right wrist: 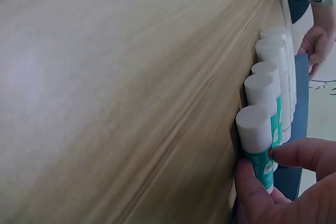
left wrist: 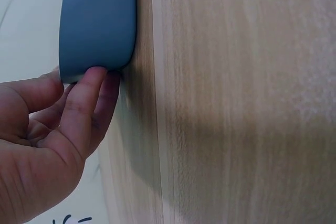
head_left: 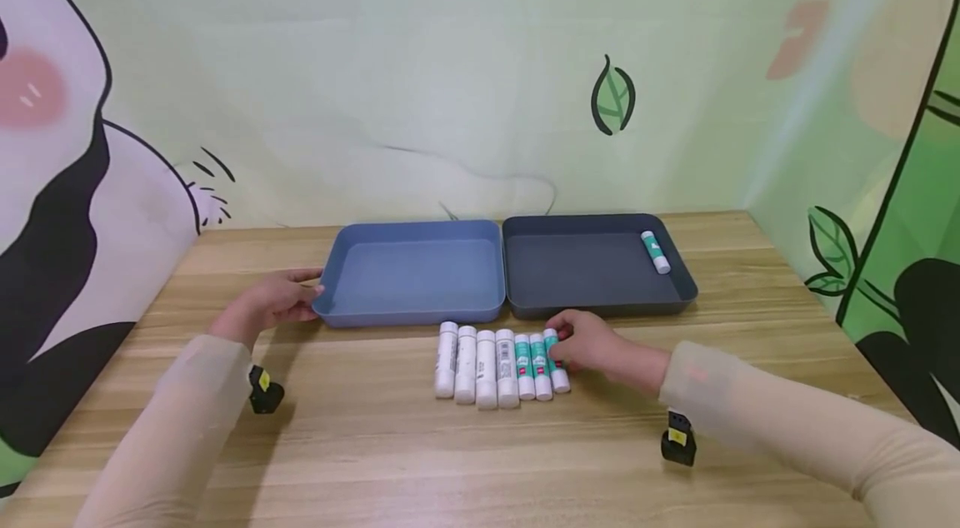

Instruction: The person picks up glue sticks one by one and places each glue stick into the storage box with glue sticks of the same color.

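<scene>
Seven sticks (head_left: 506, 370) lie side by side on the table (head_left: 360, 445); the right hand (head_left: 592, 343) pinches the green-labelled end stick (right wrist: 256, 145), nearest the dark tray (head_left: 600, 309). A straight lift, in judgement, would avoid disturbing the others. The left hand (head_left: 281, 299) touches the blue tray (head_left: 408, 317); whether it grips cannot be told, contact being partly hidden. Print is illegible.

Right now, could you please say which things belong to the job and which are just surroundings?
Likely job things: blue tray; dark gray tray; four white glue sticks; four green-labelled glue sticks, one in the right hand.

Surroundings: wooden table; panda-print backdrop; wrist cameras.
</scene>
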`<state>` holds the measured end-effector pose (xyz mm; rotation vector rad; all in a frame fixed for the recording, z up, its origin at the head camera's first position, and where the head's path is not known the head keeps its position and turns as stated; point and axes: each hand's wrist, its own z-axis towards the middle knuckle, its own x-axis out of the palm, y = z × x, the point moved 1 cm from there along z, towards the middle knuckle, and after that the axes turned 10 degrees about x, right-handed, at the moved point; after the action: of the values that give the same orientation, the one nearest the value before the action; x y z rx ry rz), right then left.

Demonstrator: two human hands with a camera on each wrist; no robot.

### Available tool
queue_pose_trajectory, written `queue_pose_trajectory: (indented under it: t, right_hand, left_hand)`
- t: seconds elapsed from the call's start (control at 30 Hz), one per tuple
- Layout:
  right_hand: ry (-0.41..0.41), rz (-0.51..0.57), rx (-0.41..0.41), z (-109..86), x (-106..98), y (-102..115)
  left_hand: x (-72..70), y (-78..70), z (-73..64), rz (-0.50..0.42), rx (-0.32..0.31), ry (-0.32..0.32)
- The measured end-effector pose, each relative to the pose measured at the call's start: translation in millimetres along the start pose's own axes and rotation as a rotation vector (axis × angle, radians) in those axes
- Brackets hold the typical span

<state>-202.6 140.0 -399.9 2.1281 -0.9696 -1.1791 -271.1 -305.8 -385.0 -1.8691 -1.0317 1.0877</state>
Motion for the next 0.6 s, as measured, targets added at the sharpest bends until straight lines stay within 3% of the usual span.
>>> queue_pose_trajectory:
  t: [0.23, 0.6]
  right_hand:
    - [-0.022, 0.026, 0.005, -1.5, 2.1, -1.8]
    - [0.044, 0.099, 0.005, -5.1, -5.5, -2.8]
  left_hand:
    - [-1.1, 1.4, 0.2, -0.011, 0.0, -0.004]
    - [-1.0, 0.9, -1.3, -0.014, -0.006, -0.007]
